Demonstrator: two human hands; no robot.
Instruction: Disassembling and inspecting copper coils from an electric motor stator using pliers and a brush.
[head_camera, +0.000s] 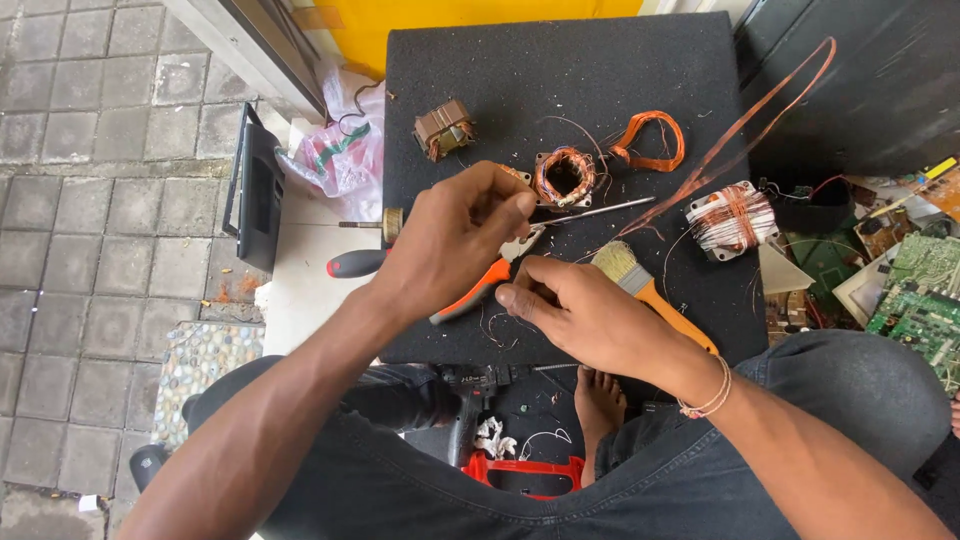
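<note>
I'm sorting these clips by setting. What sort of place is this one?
Probably an informal outdoor spot for stripping scrap electronics: a black mat beside paving holds copper coils, circuit boards lie at the right, and the left hand holds pliers.

Can't tell what the right hand is pinching (too small), and the left hand hides the pliers' jaws.
</note>
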